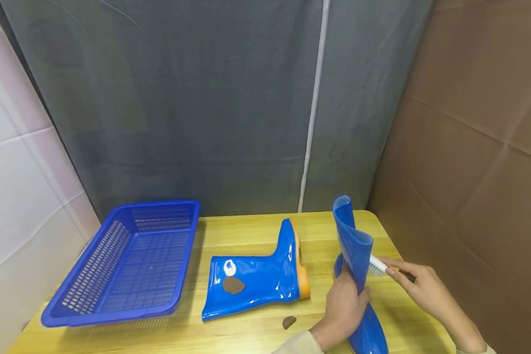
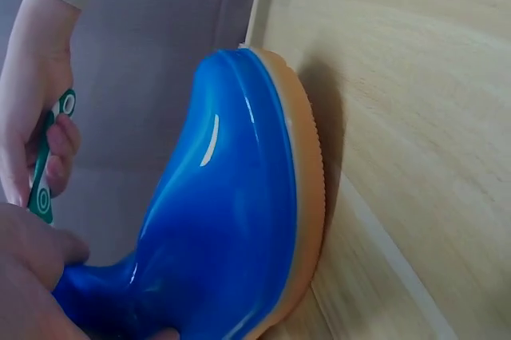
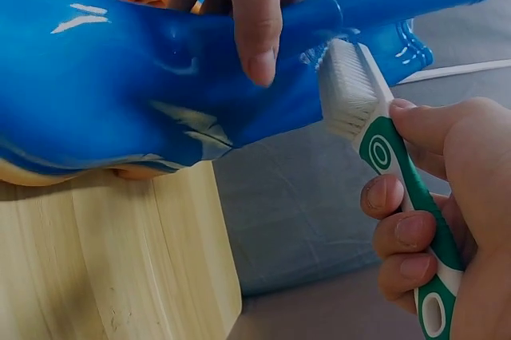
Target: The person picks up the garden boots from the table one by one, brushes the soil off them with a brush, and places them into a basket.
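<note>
A blue rain boot [image 1: 357, 250] with an orange sole stands on the table, its shaft squeezed and bent at the top. My left hand [image 1: 342, 300] grips the shaft around the ankle. In my right hand [image 3: 471, 172] is a green and white scrubbing brush [image 3: 407, 172], held by its handle. Its white bristles [image 3: 345, 88] press against the boot's shaft in the right wrist view. The second blue boot [image 1: 256, 275] lies on its side to the left, with a brown patch [image 1: 233, 285] on its shaft.
A blue plastic basket [image 1: 183, 275] stands on the left of the wooden table [image 1: 243, 236]. A small dark brown piece [image 1: 288, 322] lies in front of the lying boot. A grey curtain [image 1: 203, 108] hangs behind, and a brown cloth wall [image 1: 469, 147] borders the right side.
</note>
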The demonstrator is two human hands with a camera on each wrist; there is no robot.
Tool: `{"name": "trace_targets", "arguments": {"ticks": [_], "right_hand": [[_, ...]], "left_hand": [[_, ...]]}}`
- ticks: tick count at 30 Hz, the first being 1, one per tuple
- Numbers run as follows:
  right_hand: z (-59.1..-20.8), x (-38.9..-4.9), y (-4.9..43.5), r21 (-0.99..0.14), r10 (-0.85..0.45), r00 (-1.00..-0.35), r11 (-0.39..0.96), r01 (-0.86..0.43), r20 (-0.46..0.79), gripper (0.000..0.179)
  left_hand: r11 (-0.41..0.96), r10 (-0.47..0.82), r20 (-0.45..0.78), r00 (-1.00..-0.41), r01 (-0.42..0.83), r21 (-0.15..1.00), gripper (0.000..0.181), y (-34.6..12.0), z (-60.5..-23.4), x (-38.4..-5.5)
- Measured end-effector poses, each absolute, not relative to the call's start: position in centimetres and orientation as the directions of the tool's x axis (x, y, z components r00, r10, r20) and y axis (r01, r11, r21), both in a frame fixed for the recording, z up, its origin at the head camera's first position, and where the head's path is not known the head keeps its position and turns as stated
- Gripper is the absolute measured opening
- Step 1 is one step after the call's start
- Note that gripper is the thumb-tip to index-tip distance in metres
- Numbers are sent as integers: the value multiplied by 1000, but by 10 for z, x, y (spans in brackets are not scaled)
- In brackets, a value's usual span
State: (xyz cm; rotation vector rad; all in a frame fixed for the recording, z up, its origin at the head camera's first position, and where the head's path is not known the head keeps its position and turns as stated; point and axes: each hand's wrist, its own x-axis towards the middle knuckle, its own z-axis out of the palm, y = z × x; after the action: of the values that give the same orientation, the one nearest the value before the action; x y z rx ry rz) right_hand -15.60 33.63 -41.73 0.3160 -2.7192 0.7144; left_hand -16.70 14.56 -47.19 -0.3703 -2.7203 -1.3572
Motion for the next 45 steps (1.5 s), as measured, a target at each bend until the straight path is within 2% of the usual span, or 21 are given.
{"name": "trace_targets", "arguments": {"ticks": [2,5,9,14,21,29,45], "right_hand": [[-418,-156,336,-440,-126,-930,853,-279,345,25],[-420,-155,336,-435,-128,-932,857,-276,339,25],[-421,-156,335,-428,-132,-932,860,-278,338,25],[-424,-157,334,-429,-144,-927,854,-293,346,24],[-424,-158,331,-438,-147,-923,847,-303,355,24],[-413,-162,331,-452,-149,-926,839,-305,348,27],[-425,-172,313,-509,-208,-932,791,-339,298,29]], "left_hand": [[575,154,205,-967,256,777,39,143,-473,-168],[598,106,246,-964,259,758,31,138,-474,-169],[599,91,261,-961,262,757,31,132,-475,-173],[525,97,219,-971,237,818,33,125,-475,-180],[419,74,184,-980,198,886,20,117,-462,-191],[417,59,244,-968,246,875,32,91,-418,-215],[486,-11,279,-960,238,841,24,41,-411,-242]]}}
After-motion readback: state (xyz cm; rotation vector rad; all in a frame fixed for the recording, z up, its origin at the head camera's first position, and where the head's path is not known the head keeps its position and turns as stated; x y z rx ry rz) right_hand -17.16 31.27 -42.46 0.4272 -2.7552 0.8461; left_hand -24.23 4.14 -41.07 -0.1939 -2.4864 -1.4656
